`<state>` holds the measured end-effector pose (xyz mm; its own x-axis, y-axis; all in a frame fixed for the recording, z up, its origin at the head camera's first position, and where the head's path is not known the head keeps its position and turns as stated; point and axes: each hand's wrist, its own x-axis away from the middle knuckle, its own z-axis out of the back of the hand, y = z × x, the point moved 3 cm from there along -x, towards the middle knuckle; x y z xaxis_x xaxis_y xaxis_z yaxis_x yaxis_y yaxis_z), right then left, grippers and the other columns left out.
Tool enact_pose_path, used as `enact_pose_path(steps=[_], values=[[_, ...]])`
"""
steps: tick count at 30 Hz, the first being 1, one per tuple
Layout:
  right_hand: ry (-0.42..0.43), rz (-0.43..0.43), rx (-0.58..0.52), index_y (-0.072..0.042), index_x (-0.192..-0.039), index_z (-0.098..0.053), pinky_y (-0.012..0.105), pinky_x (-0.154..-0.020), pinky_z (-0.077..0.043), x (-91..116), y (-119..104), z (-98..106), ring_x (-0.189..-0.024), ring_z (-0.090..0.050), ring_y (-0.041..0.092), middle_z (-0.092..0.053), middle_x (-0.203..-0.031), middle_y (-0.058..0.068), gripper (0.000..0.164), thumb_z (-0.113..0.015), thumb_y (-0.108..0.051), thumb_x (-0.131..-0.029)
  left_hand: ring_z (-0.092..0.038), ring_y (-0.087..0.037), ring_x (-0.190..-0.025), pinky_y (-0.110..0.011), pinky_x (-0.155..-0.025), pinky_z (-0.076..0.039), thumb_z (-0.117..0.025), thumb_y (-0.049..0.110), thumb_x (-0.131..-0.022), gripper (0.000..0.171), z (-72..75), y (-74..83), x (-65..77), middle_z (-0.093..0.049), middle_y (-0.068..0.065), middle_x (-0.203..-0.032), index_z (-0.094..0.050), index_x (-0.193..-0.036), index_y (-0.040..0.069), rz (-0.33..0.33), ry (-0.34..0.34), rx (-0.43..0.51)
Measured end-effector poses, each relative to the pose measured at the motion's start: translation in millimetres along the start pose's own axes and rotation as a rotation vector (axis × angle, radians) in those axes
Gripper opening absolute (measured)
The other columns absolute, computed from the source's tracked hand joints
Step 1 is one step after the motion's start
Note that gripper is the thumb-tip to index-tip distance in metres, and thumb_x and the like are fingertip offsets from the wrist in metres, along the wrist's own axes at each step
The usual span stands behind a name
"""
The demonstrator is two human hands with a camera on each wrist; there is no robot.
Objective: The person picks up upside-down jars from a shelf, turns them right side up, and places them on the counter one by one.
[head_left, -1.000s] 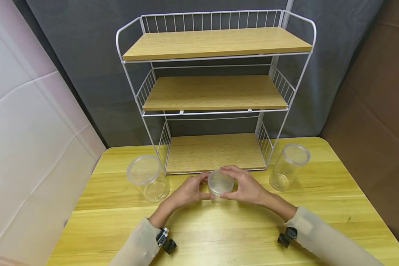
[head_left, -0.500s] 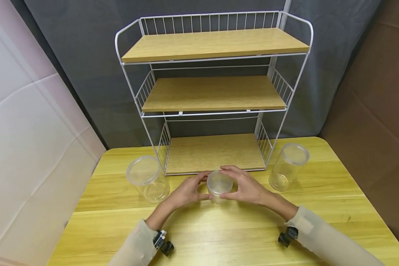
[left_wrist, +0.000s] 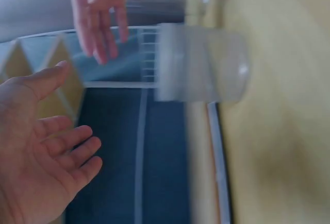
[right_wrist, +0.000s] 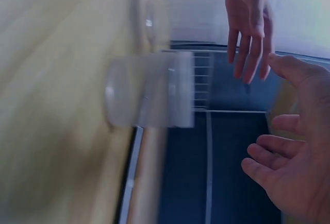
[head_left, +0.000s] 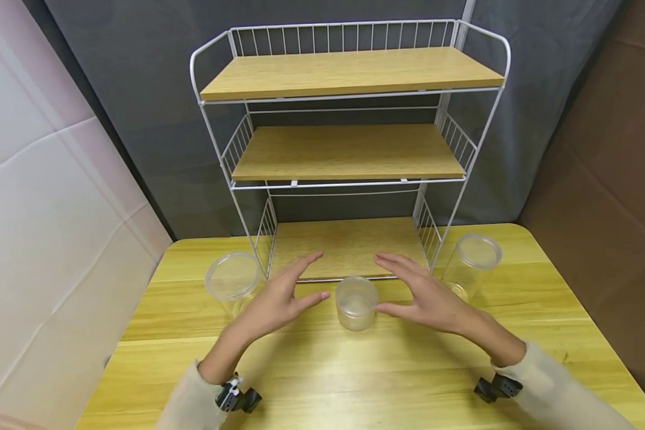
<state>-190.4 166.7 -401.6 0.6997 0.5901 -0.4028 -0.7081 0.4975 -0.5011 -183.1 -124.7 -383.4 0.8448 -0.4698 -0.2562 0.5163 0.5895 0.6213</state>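
Observation:
A short clear plastic jar with a lid (head_left: 356, 303) stands upright on the table, just in front of the rack's bottom shelf. To its left my left hand (head_left: 276, 295) is held apart from it, thumb and fingers spread with nothing between them. On the other side my right hand (head_left: 427, 292) is spread too, its thumb tip near the jar's side. Both wrist views show the jar (left_wrist: 201, 63) sideways and blurred, with relaxed fingers and bare palms around it.
A white wire rack with three wooden shelves (head_left: 346, 149) stands at the back of the wooden table (head_left: 349, 382). A wide clear jar (head_left: 232, 276) stands left of it, partly behind my left hand. A tall clear jar (head_left: 478, 252) stands at the right.
Both hands held the short jar from its two sides. They have let go and drawn apart, left hand leftward and right hand rightward. The jar stays in its place.

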Motion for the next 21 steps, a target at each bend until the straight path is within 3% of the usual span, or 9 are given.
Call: enact_pose_path(steps=[6, 13, 18, 21], values=[[0.030, -0.028, 0.038, -0.012, -0.161, -0.045, 0.062, -0.114, -0.046, 10.6, -3.8, 35.7, -0.147, -0.048, 0.036, -0.044, -0.165, 0.011, 0.087, -0.089, -0.029, -0.088, -0.045, -0.033, -0.150, -0.058, -0.119, -0.043, -0.079, 0.030, -0.098, 0.080, 37.8, 15.1, 11.7, -0.045, -0.010, -0.165, -0.038, -0.164, 0.013, -0.035, 0.085, -0.076], [0.132, -0.006, 0.159, -0.011, -0.159, -0.049, 0.060, -0.110, -0.048, 20.4, -3.1, 75.5, -0.142, -0.053, 0.038, -0.049, -0.162, 0.011, 0.089, -0.092, -0.017, -0.081, -0.046, -0.037, -0.149, -0.063, -0.116, -0.043, -0.080, 0.022, -0.097, 0.080, 74.5, 13.6, 28.1, -0.045, -0.010, -0.165, -0.038, -0.165, 0.016, -0.048, 0.186, -0.135], [0.199, 0.017, 0.211, -0.007, -0.154, -0.054, 0.020, -0.118, -0.038, 25.9, 1.5, 104.7, -0.135, -0.058, 0.038, -0.054, -0.157, 0.013, 0.087, -0.093, -0.009, -0.076, -0.047, -0.041, -0.147, -0.068, -0.113, -0.043, -0.078, 0.019, -0.098, 0.076, 100.7, 8.0, 37.2, -0.046, -0.012, -0.164, -0.040, -0.164, 0.017, -0.019, 0.230, -0.176], [0.238, 0.009, 0.229, -0.006, -0.151, -0.058, 0.006, -0.114, -0.029, 30.2, 9.5, 120.7, -0.132, -0.059, 0.039, -0.056, -0.154, 0.013, 0.083, -0.093, -0.008, -0.076, -0.046, -0.044, -0.147, -0.070, -0.112, -0.042, -0.077, 0.019, -0.098, 0.073, 117.3, 2.8, 38.5, -0.047, -0.016, -0.162, -0.042, -0.162, 0.013, -0.005, 0.261, -0.207]])
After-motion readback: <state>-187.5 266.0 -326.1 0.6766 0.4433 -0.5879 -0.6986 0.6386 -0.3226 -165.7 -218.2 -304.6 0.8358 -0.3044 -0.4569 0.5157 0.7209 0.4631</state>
